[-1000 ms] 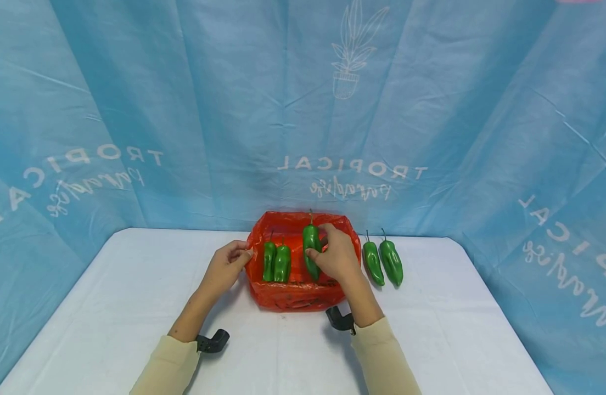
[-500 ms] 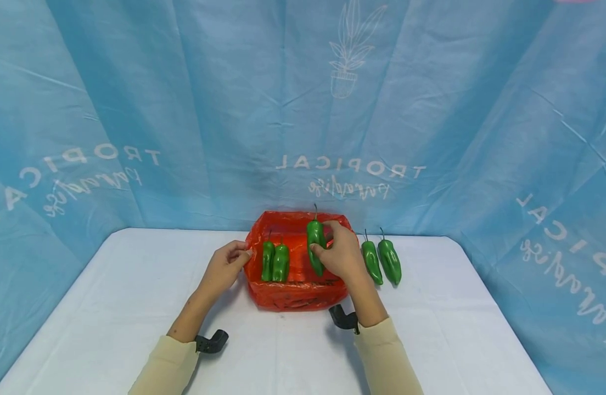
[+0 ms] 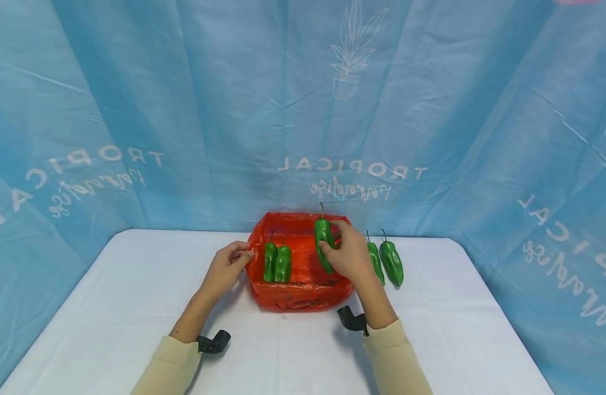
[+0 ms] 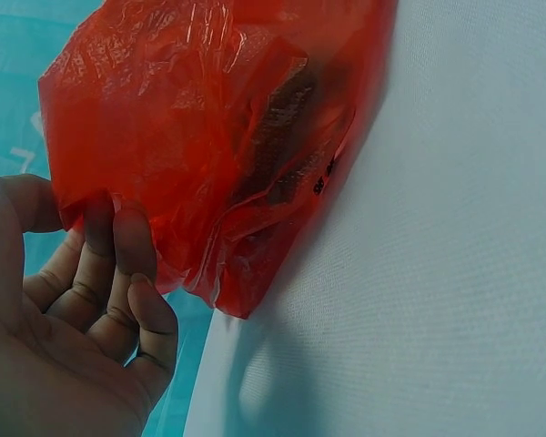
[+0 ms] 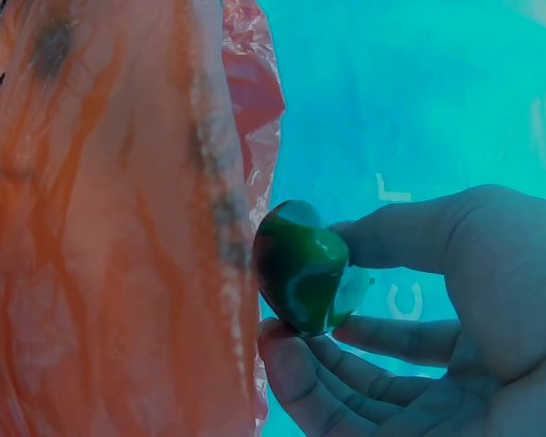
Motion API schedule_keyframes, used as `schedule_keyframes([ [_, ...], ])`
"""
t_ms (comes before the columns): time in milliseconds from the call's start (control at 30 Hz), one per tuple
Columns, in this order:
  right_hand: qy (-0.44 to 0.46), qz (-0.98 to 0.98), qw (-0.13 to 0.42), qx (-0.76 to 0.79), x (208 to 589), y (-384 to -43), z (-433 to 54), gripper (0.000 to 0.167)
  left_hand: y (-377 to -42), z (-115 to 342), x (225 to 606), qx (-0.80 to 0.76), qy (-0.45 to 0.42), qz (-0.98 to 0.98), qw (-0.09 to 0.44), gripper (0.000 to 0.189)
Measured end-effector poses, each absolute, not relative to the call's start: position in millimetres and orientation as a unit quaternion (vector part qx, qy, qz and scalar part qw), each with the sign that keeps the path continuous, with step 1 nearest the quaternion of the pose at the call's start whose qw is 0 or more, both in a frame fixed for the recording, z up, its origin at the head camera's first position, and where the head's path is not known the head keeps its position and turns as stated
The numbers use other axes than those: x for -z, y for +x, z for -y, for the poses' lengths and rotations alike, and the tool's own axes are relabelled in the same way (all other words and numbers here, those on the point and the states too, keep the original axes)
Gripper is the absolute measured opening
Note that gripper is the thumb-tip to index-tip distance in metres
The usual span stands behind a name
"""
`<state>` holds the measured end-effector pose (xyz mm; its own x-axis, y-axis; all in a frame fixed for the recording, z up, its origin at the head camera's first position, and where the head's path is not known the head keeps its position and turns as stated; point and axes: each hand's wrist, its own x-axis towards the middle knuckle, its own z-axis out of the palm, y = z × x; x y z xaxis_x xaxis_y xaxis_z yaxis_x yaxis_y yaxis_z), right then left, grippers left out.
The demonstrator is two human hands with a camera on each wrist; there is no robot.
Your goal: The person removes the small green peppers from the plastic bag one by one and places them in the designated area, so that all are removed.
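My left hand (image 3: pixel 229 265) pinches the left rim of a red plastic bag (image 3: pixel 298 300) between thumb and fingers, as the left wrist view shows up close. The bag's mouth is spread wide, and two green peppers (image 3: pixel 282 264) lie side by side in its left part. Over the bag's right part, my right hand (image 3: pixel 349 249) grips another green pepper (image 3: pixel 324 241), stem pointing away and tip toward me. In the right wrist view this pepper (image 5: pixel 300 264) appears end-on between thumb and fingers, right at the bag's edge.
Two more green peppers lie on the white table (image 3: pixel 283 356) to the bag's right; the right-hand pepper (image 3: pixel 392 263) shows fully, the other pepper (image 3: pixel 376 263) is partly behind my right hand. A blue printed curtain (image 3: pixel 234 109) hangs behind and along both sides.
My right hand has lifted the pepper it holds and shifted it to the right above the bag. The left hand stays at the rim, and the two peppers inside have not moved.
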<state>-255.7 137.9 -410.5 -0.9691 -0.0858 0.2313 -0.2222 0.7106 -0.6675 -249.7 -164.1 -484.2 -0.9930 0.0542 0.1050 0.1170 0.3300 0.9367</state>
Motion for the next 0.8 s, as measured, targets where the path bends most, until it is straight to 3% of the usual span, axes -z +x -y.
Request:
schedule_keyframes([
  [233,0.085,0.920,0.105,-0.368,414.5,-255.7,-143.0,0.061,-250.7,162.1,484.2,0.577,-0.043,0.815,0.026,0.029],
  [400,0.091,0.916,0.126,-0.370,416.2,-254.8,-147.0,0.058,-238.7,157.0,462.7,0.576,-0.043,0.816,0.022,0.027],
  [800,0.081,0.919,0.140,-0.359,419.8,-250.1,-170.7,0.058,-249.1,163.4,484.3,0.576,-0.051,0.815,0.027,0.028],
])
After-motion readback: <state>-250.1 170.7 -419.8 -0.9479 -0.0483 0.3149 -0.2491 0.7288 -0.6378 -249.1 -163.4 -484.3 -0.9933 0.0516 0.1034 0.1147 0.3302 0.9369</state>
